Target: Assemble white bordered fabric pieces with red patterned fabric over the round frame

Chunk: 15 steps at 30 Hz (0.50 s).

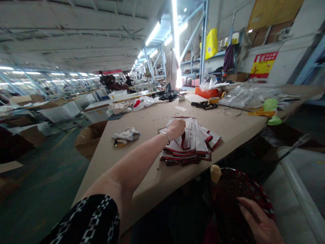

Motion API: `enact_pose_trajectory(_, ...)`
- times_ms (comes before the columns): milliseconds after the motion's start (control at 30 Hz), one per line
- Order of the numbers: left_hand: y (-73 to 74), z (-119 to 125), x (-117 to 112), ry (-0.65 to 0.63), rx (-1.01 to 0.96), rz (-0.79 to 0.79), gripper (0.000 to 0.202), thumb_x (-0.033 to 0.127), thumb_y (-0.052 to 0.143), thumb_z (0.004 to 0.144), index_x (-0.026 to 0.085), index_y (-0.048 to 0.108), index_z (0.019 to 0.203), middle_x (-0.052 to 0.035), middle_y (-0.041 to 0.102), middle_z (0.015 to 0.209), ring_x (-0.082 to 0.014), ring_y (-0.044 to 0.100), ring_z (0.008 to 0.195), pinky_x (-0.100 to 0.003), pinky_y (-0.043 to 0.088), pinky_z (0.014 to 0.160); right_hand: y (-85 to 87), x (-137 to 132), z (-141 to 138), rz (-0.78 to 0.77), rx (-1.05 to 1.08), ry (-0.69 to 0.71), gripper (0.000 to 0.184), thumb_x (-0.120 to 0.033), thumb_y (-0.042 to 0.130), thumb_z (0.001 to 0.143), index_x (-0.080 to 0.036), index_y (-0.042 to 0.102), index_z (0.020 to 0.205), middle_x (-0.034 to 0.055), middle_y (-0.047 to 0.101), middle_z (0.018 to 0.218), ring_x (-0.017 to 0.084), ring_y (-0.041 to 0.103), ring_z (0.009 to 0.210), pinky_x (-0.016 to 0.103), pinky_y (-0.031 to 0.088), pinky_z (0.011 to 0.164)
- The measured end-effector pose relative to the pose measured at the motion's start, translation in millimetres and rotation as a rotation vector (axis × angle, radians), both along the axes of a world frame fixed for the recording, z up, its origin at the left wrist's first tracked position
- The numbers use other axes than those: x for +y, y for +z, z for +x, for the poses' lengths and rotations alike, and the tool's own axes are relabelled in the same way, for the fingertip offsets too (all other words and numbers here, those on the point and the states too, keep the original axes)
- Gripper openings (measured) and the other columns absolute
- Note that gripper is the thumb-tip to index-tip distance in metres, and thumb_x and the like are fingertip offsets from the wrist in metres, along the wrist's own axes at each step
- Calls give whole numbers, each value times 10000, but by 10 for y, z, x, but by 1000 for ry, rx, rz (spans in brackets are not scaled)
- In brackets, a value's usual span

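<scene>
Left hand [176,129] pinches the red binding of a folded white cloth stack [195,142], at 12 o'clock on the table [152,183]: soft, light layers, best taken at the folded edge. Right hand [259,220] lies open, holding nothing, on a dark round basket [254,184] at 4 o'clock.

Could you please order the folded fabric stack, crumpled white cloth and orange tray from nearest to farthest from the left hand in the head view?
From the left hand:
1. Folded fabric stack: touching it, on its right.
2. Crumpled white cloth: to its left.
3. Orange tray: far ahead, beyond the stack.
</scene>
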State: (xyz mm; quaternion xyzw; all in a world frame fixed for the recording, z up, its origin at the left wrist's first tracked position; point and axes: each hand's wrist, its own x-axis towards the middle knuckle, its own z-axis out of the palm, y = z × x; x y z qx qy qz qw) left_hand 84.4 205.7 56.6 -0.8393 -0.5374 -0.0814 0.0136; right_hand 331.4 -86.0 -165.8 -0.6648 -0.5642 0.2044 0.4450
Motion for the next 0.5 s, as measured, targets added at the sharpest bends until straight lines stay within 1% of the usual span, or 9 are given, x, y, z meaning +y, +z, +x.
enact_pose_trajectory(33, 33, -63, -71, -5, -2, 24, 134, 197, 568, 858, 120, 677, 865, -70, 704, 898, -183, 646, 877, -329, 492, 819, 183, 50, -91, 62, -8, 42, 288, -448, 527, 836, -247, 676, 978, 36, 717, 1022, 206, 695, 944, 262, 577, 814)
enact_pose_trajectory(100, 107, -207, -279, -9, -1, 79, 176, 114, 516, 828, 132, 686, 871, -87, 708, 909, -197, 640, 899, -303, 471, 809, 610, 202, -323, 213, -39, 162, 227, -380, 519, 870, -242, 667, 973, 37, 700, 1042, 187, 678, 972, 254, 559, 849)
enact_pose_trajectory(200, 208, -422, -730, -26, -15, 215, 217, 132, 449, 854, 160, 659, 902, -81, 692, 939, -196, 627, 887, -297, 461, 783, 1255, 545, -729, 416, -130, 324, 198, -310, 496, 902, -241, 632, 1028, 46, 661, 1087, 170, 648, 992, 273, 535, 884)
enact_pose_trajectory(267, 233, -531, -1071, -91, -20, 328, 195, 160, 437, 870, 165, 632, 864, -72, 678, 900, -192, 616, 853, -293, 459, 753, 1579, 803, -994, 516, -201, 364, 228, -311, 478, 914, -239, 594, 1097, 59, 637, 1113, 177, 629, 1001, 305, 527, 891)
enact_pose_trajectory(300, 227, -570, -1233, -128, -20, 363, 173, 165, 445, 867, 167, 617, 844, -63, 670, 867, -188, 612, 829, -290, 457, 738, 1692, 926, -1118, 553, -244, 366, 261, -327, 475, 914, -232, 574, 1135, 71, 626, 1132, 194, 616, 1022, 335, 524, 896)
enact_pose_trajectory(367, 179, -626, -1513, -189, -54, 399, 128, 194, 469, 863, 175, 588, 822, -43, 657, 826, -174, 601, 777, -280, 452, 702, 1816, 1135, -1332, 587, -338, 344, 337, -353, 466, 907, -208, 543, 1201, 101, 609, 1175, 247, 584, 1082, 408, 516, 904)
enact_pose_trajectory(433, 100, -671, -1726, -232, -105, 423, 101, 211, 479, 857, 179, 563, 812, -27, 643, 781, -158, 585, 710, -272, 439, 654, 1816, 1272, -1474, 562, -441, 340, 369, -332, 458, 888, -200, 543, 1222, 110, 607, 1199, 289, 566, 1113, 460, 513, 893)
enact_pose_trajectory(500, 12, -723, -1897, -248, -174, 454, 92, 211, 475, 853, 184, 538, 791, -15, 626, 737, -146, 561, 652, -269, 418, 612, 1722, 1334, -1507, 506, -529, 373, 358, -283, 434, 865, -221, 578, 1187, 92, 628, 1184, 293, 591, 1081, 459, 533, 849)
